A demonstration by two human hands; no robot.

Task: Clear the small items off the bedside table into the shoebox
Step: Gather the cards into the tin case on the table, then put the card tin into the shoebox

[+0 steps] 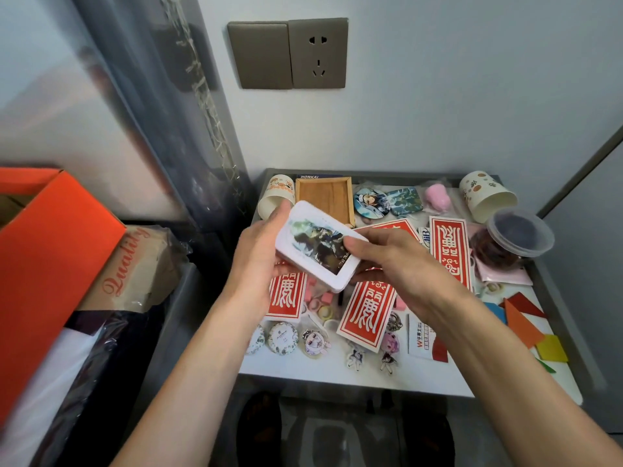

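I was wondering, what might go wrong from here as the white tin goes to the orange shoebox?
1. The white tin is held only by its ends, between left hand and right hand; it might slip onto the red stickers below.
2. The orange shoebox sits left, beyond the table; a drop midway could land between them.

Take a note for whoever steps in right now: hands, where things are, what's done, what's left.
Left hand and right hand both hold the white tin above the bedside table.
The orange shoebox stands open to the left; its contents barely show.
Done: tin lifted.
Left: drop it in, then the paper cups, wooden tray, badges, red cards and the rest.
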